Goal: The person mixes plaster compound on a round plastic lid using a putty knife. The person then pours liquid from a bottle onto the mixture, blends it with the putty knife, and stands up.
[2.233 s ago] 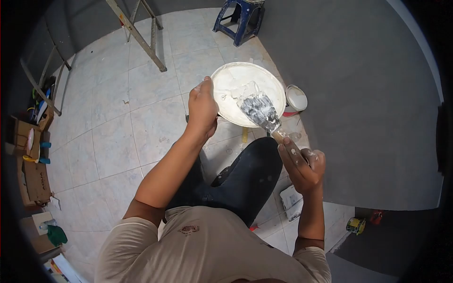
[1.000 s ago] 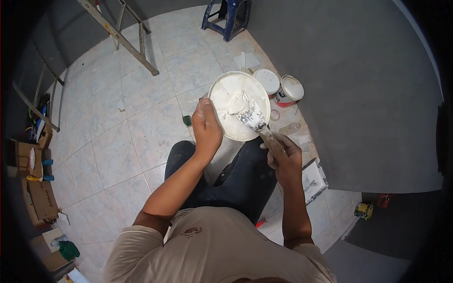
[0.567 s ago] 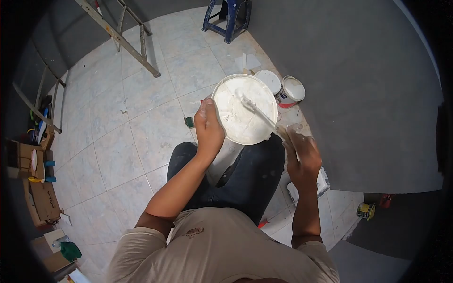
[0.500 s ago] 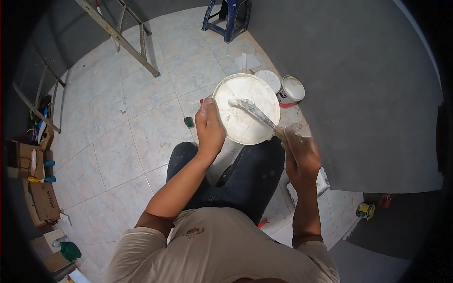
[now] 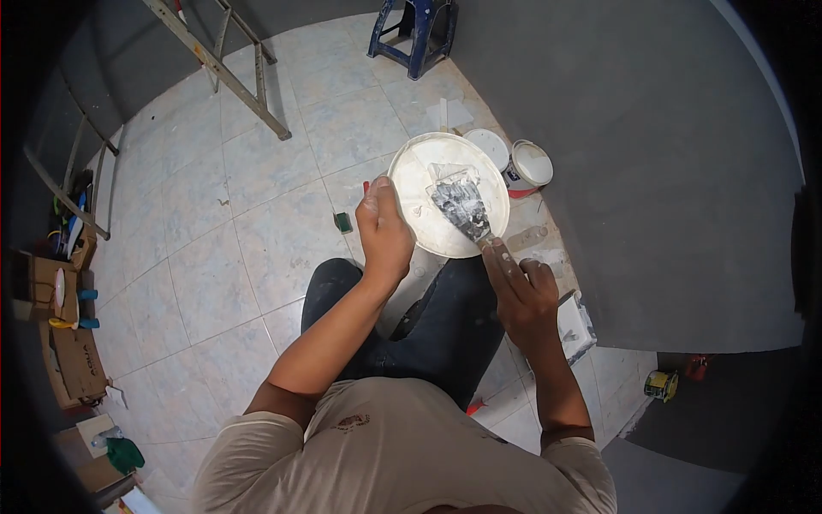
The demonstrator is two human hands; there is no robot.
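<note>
A round white lid smeared with white paste is held in front of me, above my knees. My left hand grips its left edge, thumb on the upper side and the other fingers hidden beneath. In my right hand is a putty knife, its handle wrapped by the fingers. The knife's broad blade lies flat over the lid, coated with white and dark smears. White paste shows at the blade's far edge.
White tubs stand by the grey wall. A blue stool and a ladder are farther off. A green-black sponge lies on the tiles. A white tray sits at my right, cardboard boxes at far left.
My right hand has moved slightly left and down and turned the putty knife, so its blade now shows broad side up instead of edge-on. The left hand and lid have barely shifted.
</note>
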